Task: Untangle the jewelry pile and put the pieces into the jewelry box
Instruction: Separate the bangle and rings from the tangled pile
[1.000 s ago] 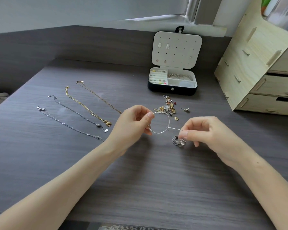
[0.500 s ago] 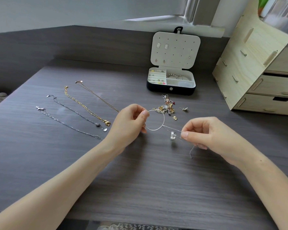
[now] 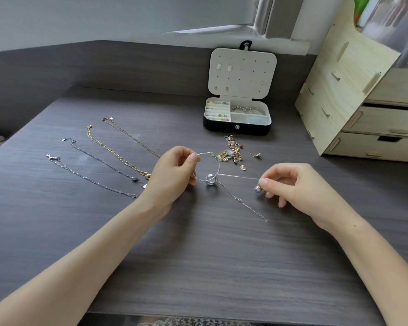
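One chain point(image 3: 238, 176), crosswise, left hand point(image 3: 172, 170) to right hand point(image 3: 299, 187)

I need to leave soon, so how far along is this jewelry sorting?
Done: bracelets and small pieces sit in the jewelry box, and four necklaces lie straightened on the table, not yet boxed. In hand: the left hand and right hand pinch a silver chain with a ring caught on its loop. Left: free that ring, sort the small pile before the box, then box everything.
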The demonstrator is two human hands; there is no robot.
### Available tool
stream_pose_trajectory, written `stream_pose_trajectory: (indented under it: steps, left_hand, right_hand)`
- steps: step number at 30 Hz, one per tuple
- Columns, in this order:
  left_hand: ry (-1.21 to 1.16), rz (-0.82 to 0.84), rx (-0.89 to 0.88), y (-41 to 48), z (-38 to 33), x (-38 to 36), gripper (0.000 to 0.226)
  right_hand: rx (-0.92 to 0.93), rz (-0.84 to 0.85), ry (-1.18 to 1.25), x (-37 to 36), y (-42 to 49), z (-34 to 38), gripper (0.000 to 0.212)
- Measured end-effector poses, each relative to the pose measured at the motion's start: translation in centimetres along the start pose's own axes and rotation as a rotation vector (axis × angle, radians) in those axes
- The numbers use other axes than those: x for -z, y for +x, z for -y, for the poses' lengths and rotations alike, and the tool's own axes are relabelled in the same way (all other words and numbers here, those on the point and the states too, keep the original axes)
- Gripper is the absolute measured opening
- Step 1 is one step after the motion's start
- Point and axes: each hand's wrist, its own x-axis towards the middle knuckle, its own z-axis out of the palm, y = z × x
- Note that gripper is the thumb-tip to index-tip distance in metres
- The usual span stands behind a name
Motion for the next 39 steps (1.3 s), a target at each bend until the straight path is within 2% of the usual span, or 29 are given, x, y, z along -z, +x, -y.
stream_pose_trajectory:
  steps: [7,13,19,32,39]
  left_hand:
    - [0.026,-0.009,-0.020,0.0,0.1,0.0,0.019]
    - [0.034,-0.021,-0.025,0.1,0.2,0.1,0.019]
    - [0.072,0.004,-0.057,-0.1,0.1,-0.1,0.017]
    - [0.189,0.039,-0.121,-0.7,-0.4,-0.2,0.019]
    - [0.234,0.016,-0.108,0.0,0.1,0.1,0.016]
  right_hand:
    - [-0.022,0.020,0.150,0.1,0.5,-0.4,0.015]
    - [0.030,-0.030,0.091,0.2,0.4,-0.3,0.017]
    - [0.170,0.084,0.363,1.4,-0.2,3.1,0.012]
    - [0.261,0.095,0.239,0.4,1.7,7.6,0.009]
    - [0.358,0.127,0.375,1.9,1.3,8.9,0.009]
